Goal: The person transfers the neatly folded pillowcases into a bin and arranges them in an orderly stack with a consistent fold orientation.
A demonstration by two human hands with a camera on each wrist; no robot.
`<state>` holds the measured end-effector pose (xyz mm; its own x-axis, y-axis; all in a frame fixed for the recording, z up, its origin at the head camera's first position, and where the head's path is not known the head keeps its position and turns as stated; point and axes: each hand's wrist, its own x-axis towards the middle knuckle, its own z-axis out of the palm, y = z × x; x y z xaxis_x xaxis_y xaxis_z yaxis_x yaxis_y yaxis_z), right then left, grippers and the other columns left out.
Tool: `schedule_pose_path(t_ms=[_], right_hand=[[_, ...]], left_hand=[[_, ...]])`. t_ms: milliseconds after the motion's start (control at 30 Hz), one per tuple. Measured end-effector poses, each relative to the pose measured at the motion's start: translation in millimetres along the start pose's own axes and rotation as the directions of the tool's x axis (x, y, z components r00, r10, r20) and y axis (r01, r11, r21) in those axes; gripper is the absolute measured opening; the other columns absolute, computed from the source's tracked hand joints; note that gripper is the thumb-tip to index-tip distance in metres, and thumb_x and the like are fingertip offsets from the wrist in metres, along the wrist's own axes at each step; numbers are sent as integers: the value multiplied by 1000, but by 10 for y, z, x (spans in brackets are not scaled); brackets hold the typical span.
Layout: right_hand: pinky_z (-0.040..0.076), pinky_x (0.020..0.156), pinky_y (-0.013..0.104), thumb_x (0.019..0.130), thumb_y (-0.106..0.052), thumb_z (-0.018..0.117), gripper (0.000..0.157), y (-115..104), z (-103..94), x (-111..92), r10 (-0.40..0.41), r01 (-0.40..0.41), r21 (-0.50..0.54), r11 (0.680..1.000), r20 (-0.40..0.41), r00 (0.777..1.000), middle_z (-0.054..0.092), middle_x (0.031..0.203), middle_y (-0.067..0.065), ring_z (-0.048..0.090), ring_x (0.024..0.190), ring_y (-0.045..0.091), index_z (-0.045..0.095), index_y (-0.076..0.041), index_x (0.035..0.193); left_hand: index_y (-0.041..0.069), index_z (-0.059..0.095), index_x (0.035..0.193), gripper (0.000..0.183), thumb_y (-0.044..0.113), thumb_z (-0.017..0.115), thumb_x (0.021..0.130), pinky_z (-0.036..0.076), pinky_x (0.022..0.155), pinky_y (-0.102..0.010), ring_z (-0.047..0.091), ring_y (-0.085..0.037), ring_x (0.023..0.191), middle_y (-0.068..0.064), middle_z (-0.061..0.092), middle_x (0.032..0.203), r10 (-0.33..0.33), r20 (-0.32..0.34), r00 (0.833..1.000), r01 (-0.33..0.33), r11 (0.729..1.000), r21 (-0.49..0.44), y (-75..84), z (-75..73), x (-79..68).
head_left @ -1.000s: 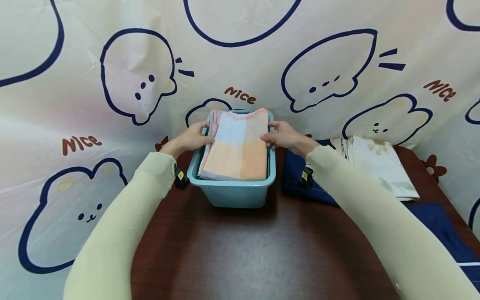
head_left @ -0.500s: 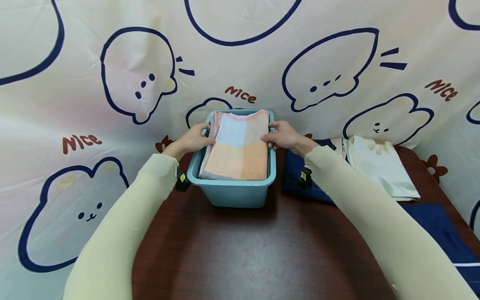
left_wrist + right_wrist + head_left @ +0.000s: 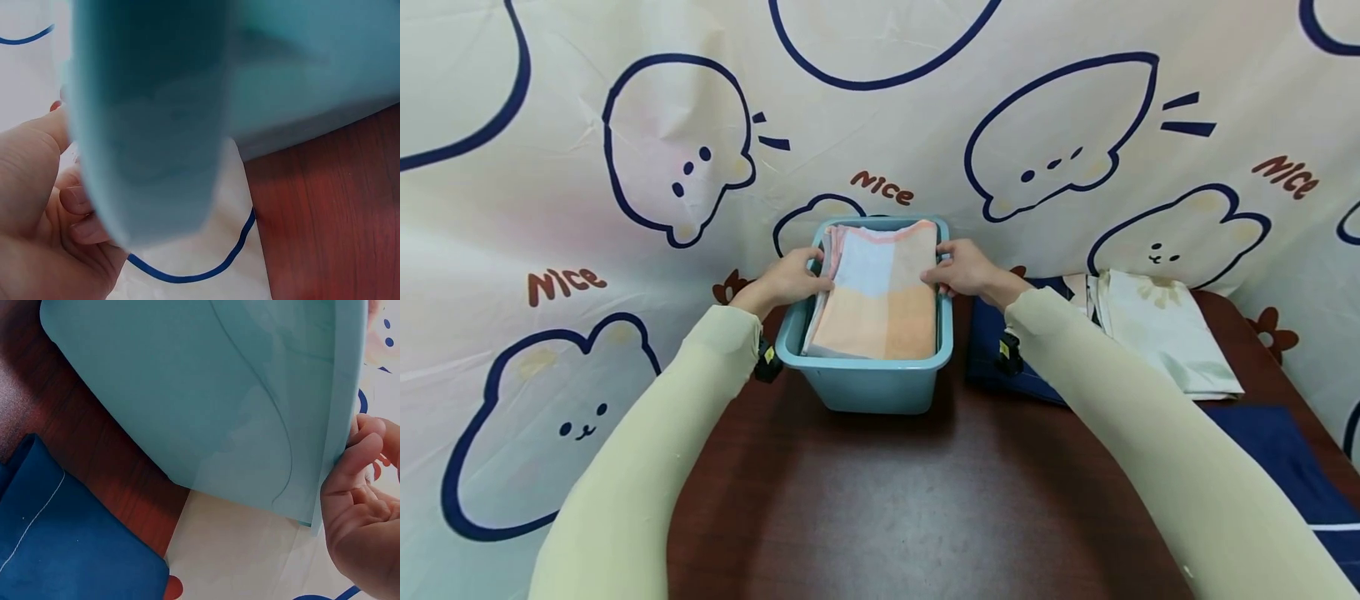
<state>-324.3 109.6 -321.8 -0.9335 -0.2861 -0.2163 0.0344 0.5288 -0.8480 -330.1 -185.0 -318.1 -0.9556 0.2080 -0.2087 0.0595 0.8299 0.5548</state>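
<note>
A light blue plastic basin stands on the table against the back wall. In it lies a folded stack of pastel checked cloth in orange, blue and grey, with pink edging. My left hand pinches the cloth's left side near the basin rim. On the opposite side, my right hand pinches the cloth's right edge, thumb on top. The left wrist view has the basin wall hiding part of the left hand. Curled fingers of the right hand show right at the rim in the right wrist view.
Folded navy cloth lies right of the basin, partly behind the right arm. Farther right are a folded white cloth with a flower print and more navy cloth. A patterned sheet hangs behind the brown table.
The cloth's lower left corner has shifted slightly right, and its left side with the left thumb has moved a little inward. The right hand stays nearly still.
</note>
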Motion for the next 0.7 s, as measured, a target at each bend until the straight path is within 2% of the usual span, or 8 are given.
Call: schedule_pose_path(t_ms=[267, 500, 700], right_hand=[[49, 58, 20, 98, -18, 66, 72, -21, 10, -1, -2, 2, -36, 999, -6, 1000, 59, 64, -4, 52, 54, 7, 28, 0, 157], [46, 56, 21, 98, -17, 66, 72, -14, 10, 2, -23, 23, -71, 997, 6, 1000, 63, 71, -3, 52, 54, 8, 28, 0, 157], [46, 58, 22, 98, -16, 66, 70, -23, 27, -9, -35, 34, -106, 994, -9, 999, 60, 69, -3, 51, 53, 8, 30, 3, 156]], left_hand=[[6, 48, 139, 50, 29, 65, 98, 56, 97, -52, 61, -32, 104, -19, 58, 129, 6, -26, 1000, -3, 995, 97, 17, 18, -6], [3, 56, 125, 39, 28, 64, 97, 56, 89, -48, 61, -29, 95, -19, 62, 121, 40, -42, 998, -32, 985, 167, 45, 33, -28], [4, 58, 123, 37, 27, 65, 96, 56, 88, -47, 61, -30, 95, -18, 62, 118, 47, -57, 997, -35, 979, 201, 52, 52, -26]])
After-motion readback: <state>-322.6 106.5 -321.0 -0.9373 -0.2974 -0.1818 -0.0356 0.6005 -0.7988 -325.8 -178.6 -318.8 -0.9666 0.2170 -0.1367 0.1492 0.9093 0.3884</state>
